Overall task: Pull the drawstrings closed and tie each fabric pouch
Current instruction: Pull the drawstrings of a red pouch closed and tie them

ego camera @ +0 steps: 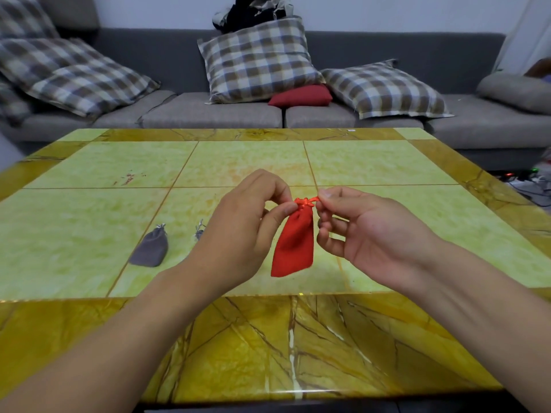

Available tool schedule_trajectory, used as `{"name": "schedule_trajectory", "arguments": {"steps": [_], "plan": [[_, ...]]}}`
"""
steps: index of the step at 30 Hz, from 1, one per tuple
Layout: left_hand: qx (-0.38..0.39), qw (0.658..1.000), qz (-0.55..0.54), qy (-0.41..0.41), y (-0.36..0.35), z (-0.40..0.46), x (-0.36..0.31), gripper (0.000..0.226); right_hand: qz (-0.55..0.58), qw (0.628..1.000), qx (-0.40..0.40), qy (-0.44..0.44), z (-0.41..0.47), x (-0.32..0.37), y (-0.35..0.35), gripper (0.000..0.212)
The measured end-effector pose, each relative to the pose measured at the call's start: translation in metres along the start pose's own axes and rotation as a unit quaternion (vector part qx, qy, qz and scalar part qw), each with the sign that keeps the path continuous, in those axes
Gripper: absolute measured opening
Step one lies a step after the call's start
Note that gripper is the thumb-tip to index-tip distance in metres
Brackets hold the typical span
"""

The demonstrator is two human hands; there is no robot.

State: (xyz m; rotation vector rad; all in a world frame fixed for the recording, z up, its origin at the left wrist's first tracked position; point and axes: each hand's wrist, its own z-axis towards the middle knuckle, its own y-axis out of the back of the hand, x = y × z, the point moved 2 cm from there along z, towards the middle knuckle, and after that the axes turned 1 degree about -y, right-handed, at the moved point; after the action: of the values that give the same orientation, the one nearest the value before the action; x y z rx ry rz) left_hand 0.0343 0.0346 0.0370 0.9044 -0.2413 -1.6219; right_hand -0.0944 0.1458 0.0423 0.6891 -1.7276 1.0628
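Observation:
A red fabric pouch (293, 244) hangs in the air above the table, its mouth gathered tight at the top. My left hand (247, 231) pinches the red drawstring (305, 201) at the pouch's neck from the left. My right hand (354, 228) pinches the other end of the string from the right, palm turned up. A grey pouch (150, 247) lies on the table to the left, its neck drawn in. Just the cord end of a second grey pouch (199, 231) shows past my left hand, which hides the rest.
The green and yellow tiled table (89, 204) stretches out in front of me. Behind it stands a grey sofa (226, 111) with checked cushions (256, 61) and a small red cushion (301, 96). Cables lie on the floor at the far right (533, 180).

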Motion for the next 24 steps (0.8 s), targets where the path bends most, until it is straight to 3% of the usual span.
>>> {"name": "schedule_trajectory", "arguments": {"steps": [12, 15, 17, 18, 20, 24], "plan": [[-0.007, 0.997, 0.069, -0.030, 0.003, 0.004, 0.004, 0.007, -0.021, 0.999, -0.042, 0.024, 0.002, -0.001, 0.003, 0.017], [0.006, 0.995, -0.053, 0.087, 0.003, 0.001, 0.009, 0.012, -0.034, 0.999, -0.034, -0.002, 0.005, -0.005, 0.007, 0.013], [0.053, 0.955, -0.183, 0.228, -0.004, -0.006, 0.011, 0.040, -0.025, 0.998, -0.046, -0.019, 0.008, -0.010, 0.008, 0.013], [0.080, 0.938, -0.199, 0.271, -0.009, -0.009, 0.011, 0.058, -0.015, 0.998, -0.049, -0.027, 0.010, -0.013, 0.008, 0.013], [0.122, 0.935, -0.162, 0.292, -0.018, -0.013, 0.009, 0.074, -0.005, 0.998, -0.037, -0.046, 0.013, -0.017, 0.006, 0.011], [0.085, 0.937, -0.118, 0.317, -0.023, -0.012, 0.022, 0.061, -0.058, 0.994, -0.012, -0.090, 0.023, -0.015, 0.015, 0.025]]}}
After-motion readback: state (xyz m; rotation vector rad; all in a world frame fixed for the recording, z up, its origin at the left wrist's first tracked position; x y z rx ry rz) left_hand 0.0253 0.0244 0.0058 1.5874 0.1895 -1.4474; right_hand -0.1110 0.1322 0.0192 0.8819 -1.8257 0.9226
